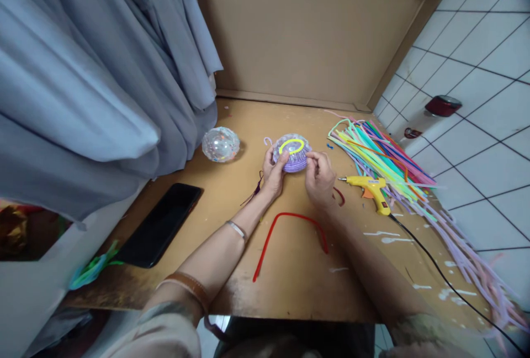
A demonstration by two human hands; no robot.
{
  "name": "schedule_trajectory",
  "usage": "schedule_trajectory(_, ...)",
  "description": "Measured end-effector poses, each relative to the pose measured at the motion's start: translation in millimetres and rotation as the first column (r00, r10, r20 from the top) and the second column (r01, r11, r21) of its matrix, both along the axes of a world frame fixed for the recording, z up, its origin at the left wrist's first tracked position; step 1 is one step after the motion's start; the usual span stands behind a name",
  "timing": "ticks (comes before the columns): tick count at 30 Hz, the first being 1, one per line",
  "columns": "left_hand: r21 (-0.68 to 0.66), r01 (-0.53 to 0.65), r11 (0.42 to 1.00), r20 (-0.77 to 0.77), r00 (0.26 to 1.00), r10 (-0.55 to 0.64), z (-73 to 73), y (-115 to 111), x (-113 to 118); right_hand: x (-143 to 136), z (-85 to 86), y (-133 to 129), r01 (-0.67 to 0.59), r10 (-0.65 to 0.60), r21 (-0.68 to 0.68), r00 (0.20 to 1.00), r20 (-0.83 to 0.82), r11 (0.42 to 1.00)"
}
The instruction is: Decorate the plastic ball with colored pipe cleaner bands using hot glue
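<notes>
A small round purple piece with a yellow ring on its top is held above the middle of the table. My left hand grips its left side, the thumb near the ring. At its right edge is my right hand, fingers pinched together; what they hold, if anything, is too small to make out. A bent red pipe cleaner lies between my forearms. The yellow glue gun rests on the table to the right of my right hand.
A clear bowl-like piece sits at the back left, a black phone at the front left. Many coloured pipe cleaners spread along the right side, crossed by the glue gun's black cord. Grey cloth hangs at the left.
</notes>
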State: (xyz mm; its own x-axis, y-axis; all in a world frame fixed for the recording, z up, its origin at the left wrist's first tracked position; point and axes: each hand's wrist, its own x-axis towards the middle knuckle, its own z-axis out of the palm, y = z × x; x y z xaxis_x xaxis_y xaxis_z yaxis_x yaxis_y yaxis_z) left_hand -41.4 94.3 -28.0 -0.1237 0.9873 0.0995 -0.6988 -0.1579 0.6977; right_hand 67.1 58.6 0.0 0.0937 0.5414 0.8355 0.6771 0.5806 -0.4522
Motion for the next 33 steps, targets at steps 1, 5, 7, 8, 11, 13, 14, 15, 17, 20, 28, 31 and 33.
schedule_trajectory(1, 0.0, 0.002, 1.0, 0.002, 1.0, -0.002, -0.1, 0, 0, 0, -0.2, -1, 0.001, -0.001, -0.005, 1.0, 0.012, 1.0)
schedule_trajectory(5, -0.01, -0.018, 1.0, -0.001, 1.0, 0.018, -0.5, 1, 1, 1, -2.9, -3, -0.006, 0.007, -0.017, 0.998, 0.057, 1.0)
schedule_trajectory(7, -0.018, -0.033, 0.999, -0.006, 0.999, 0.033, -0.7, 2, 1, 2, -5.0, -4, -0.007, 0.009, -0.018, 0.996, 0.093, 1.0)
schedule_trajectory(8, -0.02, -0.041, 0.999, -0.007, 0.999, 0.041, -0.8, 2, 1, 2, -6.1, -4, -0.005, 0.007, -0.017, 0.993, 0.117, 1.0)
schedule_trajectory(11, -0.017, -0.058, 0.998, -0.009, 0.998, 0.058, -1.7, 3, 1, 2, -8.7, -5, 0.013, -0.011, -0.01, 0.98, 0.197, 1.0)
schedule_trajectory(13, -0.011, -0.069, 0.998, -0.016, 0.998, 0.069, -2.7, 3, 1, 3, -9.8, -5, 0.035, -0.034, -0.001, 0.971, 0.236, 0.999)
schedule_trajectory(14, -0.009, -0.072, 0.997, -0.022, 0.997, 0.072, -3.3, 3, 1, 3, -10.3, -5, 0.047, -0.046, 0.003, 0.968, 0.246, 0.999)
schedule_trajectory(15, -0.006, -0.075, 0.997, -0.029, 0.997, 0.074, -4.1, 3, 1, 3, -10.7, -5, 0.059, -0.058, 0.006, 0.965, 0.254, 0.998)
schedule_trajectory(17, -0.003, -0.076, 0.997, -0.046, 0.996, 0.076, -5.7, 4, 1, 3, -11.3, -4, 0.082, -0.081, 0.01, 0.96, 0.267, 0.997)
schedule_trajectory(20, -0.002, -0.076, 0.997, -0.063, 0.995, 0.076, -8.1, 4, 1, 3, -12.1, -2, 0.098, -0.101, 0.022, 0.955, 0.279, 0.995)
schedule_trajectory(28, 0.027, -0.123, 0.992, -0.114, 0.985, 0.126, -9.1, 5, 1, 1, -12.0, 1, 0.078, -0.08, 0.02, 0.969, 0.233, 0.997)
schedule_trajectory(31, 0.052, -0.135, 0.989, -0.12, 0.983, 0.14, -6.7, 4, 1, 2, -11.3, 0, 0.07, -0.074, 0.022, 0.971, 0.23, 0.997)
schedule_trajectory(33, 0.061, -0.142, 0.988, -0.122, 0.981, 0.148, -5.0, 3, 0, 2, -10.7, 0, 0.067, -0.069, 0.016, 0.97, 0.233, 0.998)
